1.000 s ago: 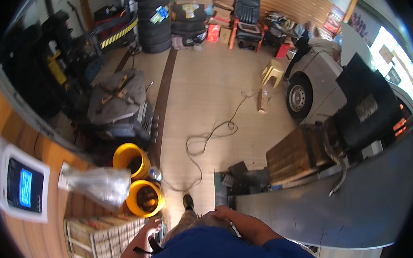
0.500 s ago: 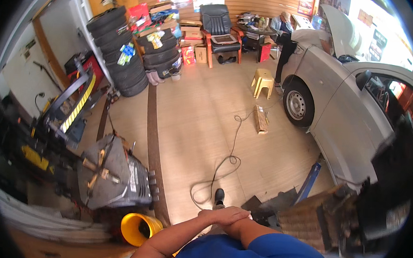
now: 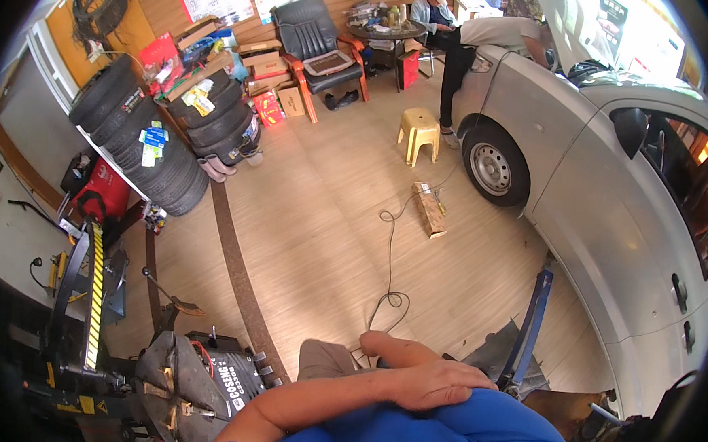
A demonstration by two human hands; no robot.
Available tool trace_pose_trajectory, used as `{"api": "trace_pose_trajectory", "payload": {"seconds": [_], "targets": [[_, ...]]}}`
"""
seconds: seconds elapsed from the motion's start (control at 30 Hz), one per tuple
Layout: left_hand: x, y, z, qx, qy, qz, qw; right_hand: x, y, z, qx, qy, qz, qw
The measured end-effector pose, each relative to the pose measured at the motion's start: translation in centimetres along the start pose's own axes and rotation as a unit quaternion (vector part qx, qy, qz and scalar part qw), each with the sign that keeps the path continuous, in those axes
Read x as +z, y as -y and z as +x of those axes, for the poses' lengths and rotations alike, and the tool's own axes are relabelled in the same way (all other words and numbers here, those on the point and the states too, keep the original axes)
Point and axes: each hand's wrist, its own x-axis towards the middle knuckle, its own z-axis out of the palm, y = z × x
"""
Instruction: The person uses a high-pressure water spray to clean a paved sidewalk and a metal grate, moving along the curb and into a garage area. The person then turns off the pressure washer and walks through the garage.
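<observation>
My left forearm crosses the front of my blue shirt. My left hand (image 3: 439, 383) lies flat with extended fingers over my right arm, at the edge of the blue sleeve (image 3: 494, 424). No object shows under it. My right forearm (image 3: 408, 351) reaches leftward beyond it, and the rounded end of my right hand (image 3: 373, 343) shows near my brown trouser leg (image 3: 325, 360). Its fingers are hidden, so I cannot tell whether it holds anything. Below left stands a dark tyre-changing machine (image 3: 235, 376) with a round turntable.
A silver car (image 3: 573, 153) with its hood raised fills the right; a person (image 3: 495, 33) leans into it. A blue lift arm (image 3: 529, 321) lies beside it. A yellow stool (image 3: 419, 130), cardboard box (image 3: 429, 210) and looped cable (image 3: 391, 248) are ahead. Stacked tyres (image 3: 144, 139) stand left.
My left hand has slid from my right forearm to the sleeve edge. The view has shifted: tyres and chair sit farther left, and the yellow bucket has left the picture.
</observation>
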Motion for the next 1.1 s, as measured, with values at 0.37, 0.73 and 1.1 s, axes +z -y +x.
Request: {"api": "trace_pose_trajectory", "payload": {"seconds": [0.37,0.73,1.1], "targets": [[-30.4,12.3,-9.1,-0.066,0.09,0.019,0.994,-20.5,-4.0,16.4,0.131,-0.051,0.103,0.985],[-56.8,9.9,-12.4,-0.171,0.183,0.052,0.967,-38.6,2.3,36.2,0.071,-0.038,0.15,0.985],[-81.1,13.2,-9.8,-0.047,0.09,0.032,0.994,-58.7,-10.4,52.2,0.057,-0.008,0.07,0.996]]}}
